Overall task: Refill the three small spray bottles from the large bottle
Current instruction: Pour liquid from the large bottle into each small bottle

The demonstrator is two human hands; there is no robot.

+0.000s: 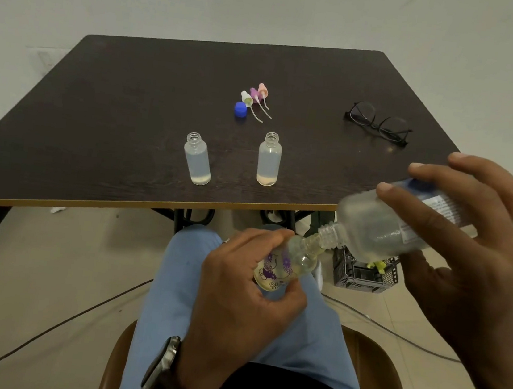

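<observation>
Tilting large bottle (387, 223) over flowered bottle (281, 267)

You have the large clear plastic bottle (383, 229) tilted, neck meeting the mouth of the small purple-flowered clear bottle (285, 267). Two small frosted bottles (198, 158) (269, 159) stand uncapped, upright, nearly empty.

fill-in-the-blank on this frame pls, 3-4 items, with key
1. The left hand holds a small bottle printed with ____ flowers.
2. The large bottle is tipped by the ____ hand, neck to neck with that small one.
3. ____ uncapped small bottles stand on the table.
4. The loose cap beside the spray tops is ____.

Missing words: purple; right; Two; blue
</observation>
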